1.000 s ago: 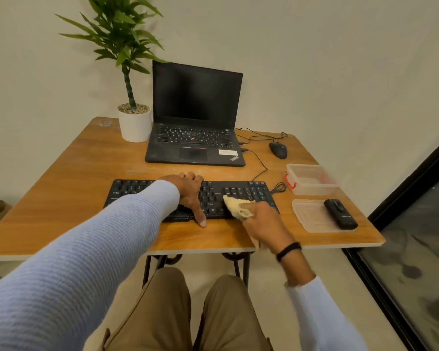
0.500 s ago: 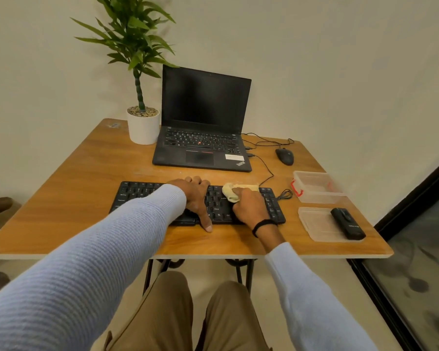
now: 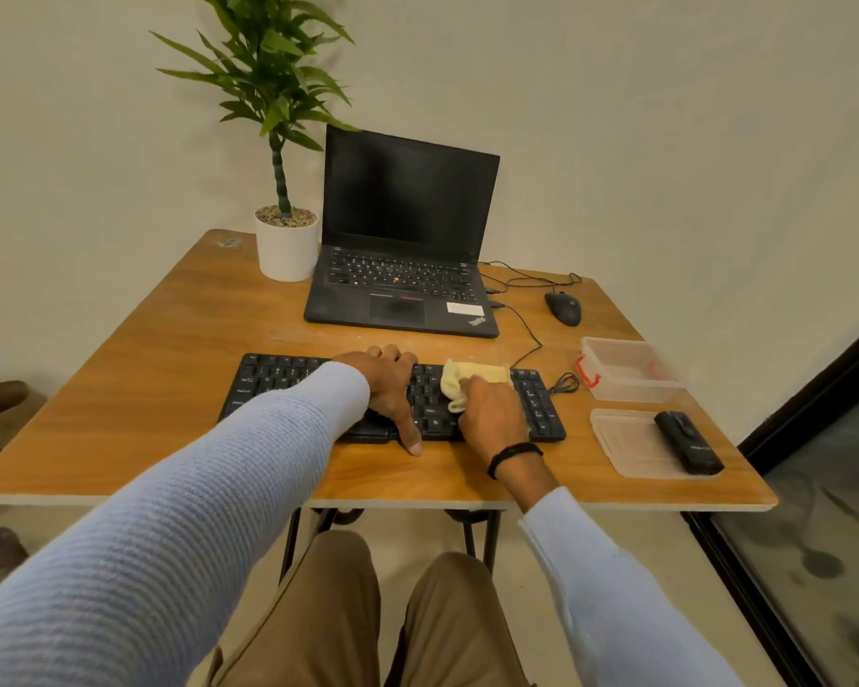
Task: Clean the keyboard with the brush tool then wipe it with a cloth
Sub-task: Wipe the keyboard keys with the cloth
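Your left hand (image 3: 388, 389) lies flat on the slim black keyboard (image 3: 279, 384) near the wooden table's (image 3: 169, 389) front; your right hand (image 3: 492, 419) grips the crumpled pale-yellow cloth (image 3: 467, 379) on its right keys. Press hard and the cloth could snag a keycap or tug the thin black cable (image 3: 531, 352).

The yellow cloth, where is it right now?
In the head view, the cloth sits on the right half of the keyboard, held by the right hand.

Soft cloth (image 3: 472, 381), wooden table (image 3: 169, 389).
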